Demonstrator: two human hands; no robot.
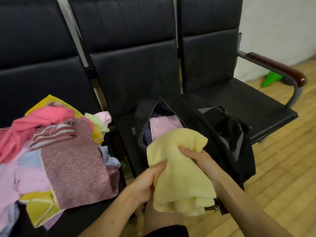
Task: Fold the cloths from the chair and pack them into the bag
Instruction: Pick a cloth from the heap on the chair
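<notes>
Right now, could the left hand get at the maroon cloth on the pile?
Probably yes: the maroon cloth lies uncovered atop the pile, but the left hand is gripping the yellow cloth and must let go.

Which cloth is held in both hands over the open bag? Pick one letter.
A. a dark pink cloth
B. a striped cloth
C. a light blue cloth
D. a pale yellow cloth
D: the left hand and right hand both grip the pale yellow cloth in front of the black bag.

Bare forearms, dark shorts (168, 230)
</notes>
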